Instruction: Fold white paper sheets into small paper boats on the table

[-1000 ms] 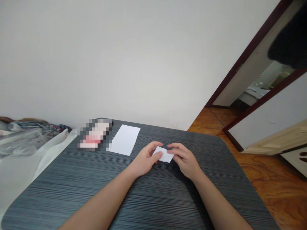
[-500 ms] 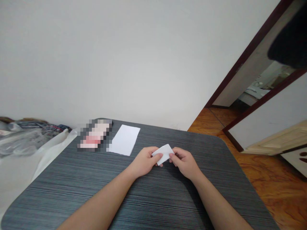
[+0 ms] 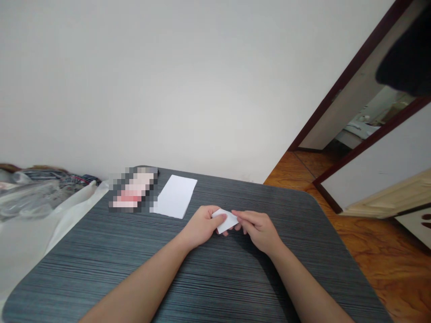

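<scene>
Both of my hands meet over the middle of a dark striped table (image 3: 208, 287). Between them is a small folded white paper (image 3: 226, 220). My left hand (image 3: 202, 226) pinches its left end with thumb and fingers. My right hand (image 3: 257, 229) pinches its right end, fingers curled over the edge. The paper is held just above the tabletop and partly hidden by my fingertips.
A larger white sheet (image 3: 175, 196) lies flat at the table's far side, next to a blurred pink and white item (image 3: 133, 189). Clothes and plastic (image 3: 37, 188) are piled at the left. A wooden floor (image 3: 387, 251) and a doorway lie to the right.
The small paper was tilted up half a second ago and now lies flatter between my fingers. My right fingers have slid over its right edge. Both arms stay in place.
</scene>
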Action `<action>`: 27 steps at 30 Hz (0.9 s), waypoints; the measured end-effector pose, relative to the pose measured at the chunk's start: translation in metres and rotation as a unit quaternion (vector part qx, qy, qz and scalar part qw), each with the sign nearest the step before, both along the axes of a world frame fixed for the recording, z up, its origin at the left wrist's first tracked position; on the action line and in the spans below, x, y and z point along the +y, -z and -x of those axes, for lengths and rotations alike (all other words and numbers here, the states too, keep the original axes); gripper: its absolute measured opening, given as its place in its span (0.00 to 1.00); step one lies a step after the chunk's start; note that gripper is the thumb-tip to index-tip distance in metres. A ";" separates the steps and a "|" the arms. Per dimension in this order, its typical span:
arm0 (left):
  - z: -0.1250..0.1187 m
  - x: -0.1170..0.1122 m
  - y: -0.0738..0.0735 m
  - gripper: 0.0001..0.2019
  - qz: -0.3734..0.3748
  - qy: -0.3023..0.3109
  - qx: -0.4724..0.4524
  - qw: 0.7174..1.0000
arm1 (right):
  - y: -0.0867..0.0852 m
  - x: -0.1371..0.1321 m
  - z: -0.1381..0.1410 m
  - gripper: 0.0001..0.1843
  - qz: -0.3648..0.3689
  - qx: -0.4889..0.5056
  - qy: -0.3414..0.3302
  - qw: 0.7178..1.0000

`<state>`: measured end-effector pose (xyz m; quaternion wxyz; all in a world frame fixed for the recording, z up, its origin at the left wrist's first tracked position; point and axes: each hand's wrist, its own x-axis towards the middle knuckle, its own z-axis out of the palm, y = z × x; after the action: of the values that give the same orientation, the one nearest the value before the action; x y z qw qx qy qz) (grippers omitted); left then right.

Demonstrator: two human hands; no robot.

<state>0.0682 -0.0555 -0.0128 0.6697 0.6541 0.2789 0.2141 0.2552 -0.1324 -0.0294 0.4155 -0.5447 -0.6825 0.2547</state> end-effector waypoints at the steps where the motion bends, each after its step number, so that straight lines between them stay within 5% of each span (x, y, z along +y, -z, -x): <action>1: 0.000 0.000 0.000 0.12 0.001 -0.002 -0.002 1.000 | 0.000 0.000 -0.001 0.17 -0.008 -0.006 -0.015 1.000; 11: -0.002 0.001 0.008 0.13 0.064 -0.004 -0.074 0.995 | -0.005 0.002 -0.001 0.14 -0.042 -0.056 -0.054 0.996; 16: -0.002 0.000 0.005 0.15 -0.003 -0.009 -0.022 1.000 | -0.006 0.001 -0.001 0.14 -0.051 -0.068 -0.061 0.995; 23: -0.001 -0.001 0.001 0.15 -0.024 -0.019 0.006 1.000 | 0.005 0.001 -0.003 0.16 0.059 0.094 0.055 0.992; 27: 0.000 -0.001 0.002 0.14 -0.024 -0.025 0.015 0.999 | 0.004 0.002 -0.004 0.18 0.105 0.103 0.068 0.987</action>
<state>0.0684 -0.0567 -0.0148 0.6441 0.6660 0.2997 0.2275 0.2591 -0.1301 -0.0335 0.4408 -0.6014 -0.5667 0.3507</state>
